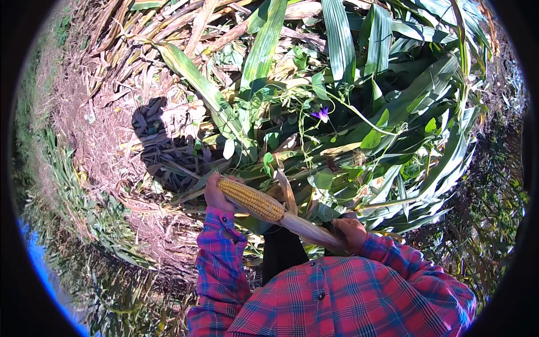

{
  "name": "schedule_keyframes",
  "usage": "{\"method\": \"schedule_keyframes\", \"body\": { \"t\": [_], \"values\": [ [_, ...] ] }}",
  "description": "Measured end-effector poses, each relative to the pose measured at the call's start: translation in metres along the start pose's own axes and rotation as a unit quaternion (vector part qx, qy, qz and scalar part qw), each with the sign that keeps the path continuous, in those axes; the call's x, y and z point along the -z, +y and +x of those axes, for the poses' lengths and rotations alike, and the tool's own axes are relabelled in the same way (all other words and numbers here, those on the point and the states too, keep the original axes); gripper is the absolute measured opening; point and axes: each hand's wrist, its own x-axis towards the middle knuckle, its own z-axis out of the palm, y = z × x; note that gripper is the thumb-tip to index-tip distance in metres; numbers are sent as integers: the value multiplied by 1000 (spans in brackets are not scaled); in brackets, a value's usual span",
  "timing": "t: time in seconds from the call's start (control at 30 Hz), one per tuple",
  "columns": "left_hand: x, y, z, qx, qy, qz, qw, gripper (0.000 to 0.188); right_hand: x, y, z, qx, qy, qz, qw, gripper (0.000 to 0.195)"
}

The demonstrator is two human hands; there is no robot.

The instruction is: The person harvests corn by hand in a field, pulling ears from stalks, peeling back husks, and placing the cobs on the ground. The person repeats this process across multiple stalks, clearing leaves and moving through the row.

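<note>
An ear of yellow corn lies slantwise in front of my body, its kernels bared on the upper side. Around its tip end my left hand is closed. Pale dry husk still wraps the other end and trails down to the right. My right hand grips the end of that husk. Some fingers of both hands are hidden behind the ear and the husk.
Cut corn stalks with long green leaves are heaped ahead and to the right. A vine with a purple flower tangles through them. Dry husks and stalks cover the ground at upper left. Bare soil shows at left.
</note>
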Motion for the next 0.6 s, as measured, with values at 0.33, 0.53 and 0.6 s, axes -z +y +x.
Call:
{"method": "schedule_keyframes", "body": {
  "t": [0.33,0.53,0.6],
  "values": [
    [-74,-51,-97,0,-267,-92,959,13,-65,-96,-11,423,-121,-505,743,70],
    [-70,-18,-155,-158,-446,-51,880,39,-89,-75,-47,268,-303,-151,902,65],
    [-71,-11,-181,-179,-475,-67,859,38,-90,-72,-60,259,-351,-99,894,64]
  ]
}}
